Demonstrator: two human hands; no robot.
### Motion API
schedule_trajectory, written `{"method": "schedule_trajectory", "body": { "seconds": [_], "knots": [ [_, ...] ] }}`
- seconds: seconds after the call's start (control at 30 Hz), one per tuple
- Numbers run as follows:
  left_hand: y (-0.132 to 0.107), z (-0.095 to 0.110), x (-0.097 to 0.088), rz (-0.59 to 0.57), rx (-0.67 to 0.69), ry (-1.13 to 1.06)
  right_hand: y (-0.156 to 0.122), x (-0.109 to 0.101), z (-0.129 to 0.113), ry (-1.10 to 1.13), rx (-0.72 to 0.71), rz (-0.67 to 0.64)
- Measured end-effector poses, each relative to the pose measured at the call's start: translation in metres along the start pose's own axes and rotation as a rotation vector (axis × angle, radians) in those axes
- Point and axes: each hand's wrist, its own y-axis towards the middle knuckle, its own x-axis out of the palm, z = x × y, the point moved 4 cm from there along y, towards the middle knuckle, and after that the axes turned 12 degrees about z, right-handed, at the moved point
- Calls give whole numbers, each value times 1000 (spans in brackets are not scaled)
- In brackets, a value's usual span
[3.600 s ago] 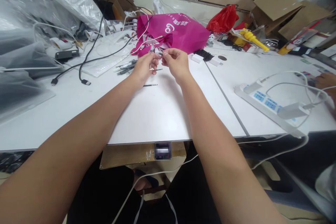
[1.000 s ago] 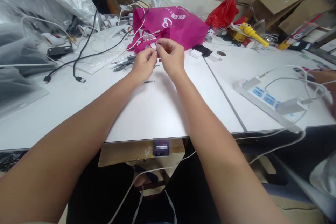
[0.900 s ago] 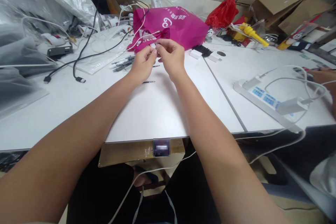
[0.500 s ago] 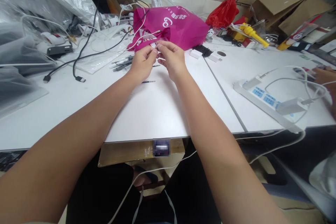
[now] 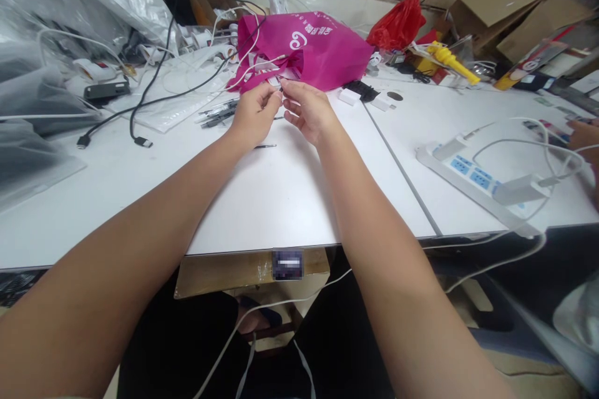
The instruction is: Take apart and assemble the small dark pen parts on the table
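Both my hands meet over the white table [image 5: 281,199], just in front of a pink bag [image 5: 318,43]. My left hand [image 5: 254,115] is closed, its thumb and forefinger pinched at the point where the hands meet. The forefinger and thumb of my right hand [image 5: 306,111] touch that same point, and its other fingers are loosely curled. Whatever sits between the fingertips is too small to name. A bundle of pens [image 5: 219,114] lies left of my left hand. One thin dark refill [image 5: 264,146] lies on the table beneath my left wrist.
A white power strip [image 5: 470,179] with plugged-in chargers and cables lies at the right, where another person's hand [image 5: 584,134] shows at the edge. Black cables [image 5: 140,106] and clear plastic bags [image 5: 56,25] fill the left. A red bag [image 5: 397,28], a yellow object [image 5: 450,60] and cardboard boxes [image 5: 496,6] are behind.
My hands stay together at the same spot. My right hand has turned a little and its lower fingers have loosened. The other person's hand at the right edge has shifted slightly.
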Motion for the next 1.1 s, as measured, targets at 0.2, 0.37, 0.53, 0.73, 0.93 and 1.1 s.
{"method": "schedule_trajectory", "body": {
  "seconds": [0.2,0.37,0.53,0.73,0.93,1.1],
  "knots": [
    [-1,3,1,-20,68,-17,0,4,1,28,37,49],
    [-2,3,3,-27,-80,-123,-2,5,0,15,33,28],
    [-3,7,4,-54,-160,-122,-1,3,-1,16,15,-2],
    [-4,10,4,-75,-181,-129,4,2,-1,-9,-18,-16],
    [-8,14,3,-76,-198,-109,1,1,-2,8,-9,18],
    [-7,12,5,-82,-197,-112,-1,3,-3,-14,-15,20]
  ]
}}
